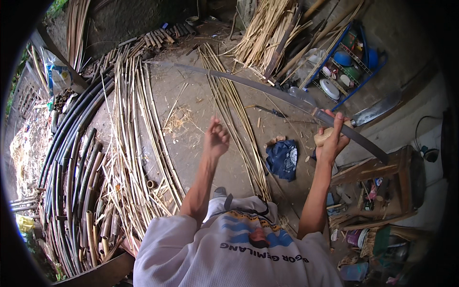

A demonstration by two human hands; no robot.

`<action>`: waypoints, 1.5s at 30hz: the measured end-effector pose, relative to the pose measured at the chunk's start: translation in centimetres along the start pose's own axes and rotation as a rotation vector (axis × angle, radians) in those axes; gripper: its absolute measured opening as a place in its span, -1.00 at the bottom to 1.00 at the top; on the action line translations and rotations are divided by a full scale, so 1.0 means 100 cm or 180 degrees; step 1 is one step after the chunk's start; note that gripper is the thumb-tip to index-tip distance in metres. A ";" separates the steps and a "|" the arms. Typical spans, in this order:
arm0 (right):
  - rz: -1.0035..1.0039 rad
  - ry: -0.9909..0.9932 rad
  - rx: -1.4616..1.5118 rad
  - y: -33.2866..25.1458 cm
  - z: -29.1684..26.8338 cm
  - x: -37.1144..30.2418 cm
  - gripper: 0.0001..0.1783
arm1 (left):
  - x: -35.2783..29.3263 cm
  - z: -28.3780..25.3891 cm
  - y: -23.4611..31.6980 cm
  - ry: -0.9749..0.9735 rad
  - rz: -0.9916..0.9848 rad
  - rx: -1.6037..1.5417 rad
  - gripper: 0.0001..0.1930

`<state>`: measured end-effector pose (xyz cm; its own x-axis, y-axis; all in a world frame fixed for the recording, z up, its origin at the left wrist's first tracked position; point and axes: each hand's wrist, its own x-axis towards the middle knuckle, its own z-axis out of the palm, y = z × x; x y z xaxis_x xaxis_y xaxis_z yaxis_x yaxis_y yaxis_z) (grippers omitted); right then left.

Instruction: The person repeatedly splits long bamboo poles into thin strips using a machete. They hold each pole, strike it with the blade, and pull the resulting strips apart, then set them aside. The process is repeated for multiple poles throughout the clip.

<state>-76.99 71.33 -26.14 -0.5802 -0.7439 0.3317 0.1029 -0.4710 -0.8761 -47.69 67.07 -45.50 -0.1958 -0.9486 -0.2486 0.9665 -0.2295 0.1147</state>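
Observation:
My right hand [330, 143] grips the pale wooden handle [326, 136] of a large knife, whose broad grey blade [380, 111] points up and to the right. A long dark bamboo strip [253, 85] passes across this same hand; the fingers and thumb are around it too. From there it runs far up to the left, and its short end slants down to the right. My left hand [216, 138] is raised over the floor, apart from the strip, with its fingers curled in and nothing visible in them.
Split bamboo strips [143, 124] and dark bamboo poles [64, 158] lie on the left. A thin bundle of strips [234, 105] crosses the middle floor. A dark blue cloth [282, 160] lies near my right arm. A blue dish rack [342, 62] and a wooden bench [404, 182] stand right.

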 end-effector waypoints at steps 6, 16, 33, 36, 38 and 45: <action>0.0045 0.0224 0.0064 -0.002 0.014 0.018 -0.61 | 0.004 -0.081 0.120 0.1164 0.0488 0.0159 -0.83; -0.0029 0.0376 0.0170 0.010 0.010 0.062 -0.66 | -0.078 -0.242 0.343 0.2777 0.2205 0.0225 -0.71; 0.0144 0.0257 -0.0064 0.016 -0.010 -0.005 -0.65 | -0.081 0.016 0.022 0.0941 0.2722 0.4590 -0.57; 0.0452 -0.0102 0.0101 0.025 -0.025 -0.015 -0.58 | -0.114 0.167 -0.099 -0.1703 0.3040 0.4605 -0.53; -0.0167 -0.0758 -0.1072 0.026 -0.065 -0.017 -0.56 | -0.134 0.227 -0.192 -0.2704 0.3203 0.4444 -0.50; 0.0686 -0.0448 0.0526 0.006 -0.029 -0.052 -0.64 | -0.141 0.240 -0.322 -0.1618 0.2894 0.5569 -0.60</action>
<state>-76.29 76.30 -29.37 -0.4142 -0.8880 0.1997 0.3483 -0.3573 -0.8666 -80.07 82.60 -22.57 -0.1654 -0.7788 0.6050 -0.3082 0.6236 0.7185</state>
